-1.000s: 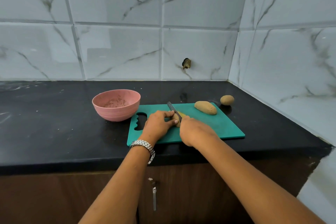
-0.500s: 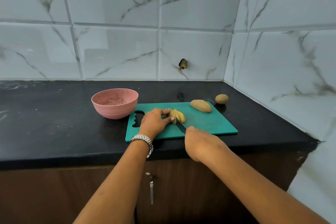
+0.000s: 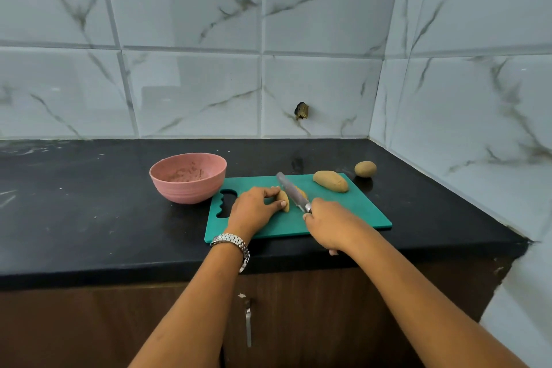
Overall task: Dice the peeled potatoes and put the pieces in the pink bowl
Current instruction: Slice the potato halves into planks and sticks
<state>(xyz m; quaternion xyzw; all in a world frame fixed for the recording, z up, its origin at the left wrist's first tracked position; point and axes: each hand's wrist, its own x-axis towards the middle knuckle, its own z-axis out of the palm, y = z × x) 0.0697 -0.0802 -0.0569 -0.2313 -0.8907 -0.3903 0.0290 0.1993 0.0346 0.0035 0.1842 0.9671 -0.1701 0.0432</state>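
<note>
Left hand [image 3: 254, 210] pinches potato [image 3: 283, 204] beside knife [image 3: 292, 194]

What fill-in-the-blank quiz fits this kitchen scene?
1. The right hand grips a ____.
2. The left hand steadies the cut potato on the cutting board; the pink bowl stands to the board's ____.
3. ____ whole potatoes lie uncut: the long potato on the board, the round potato on the counter.
Missing: knife; left; two.
</note>
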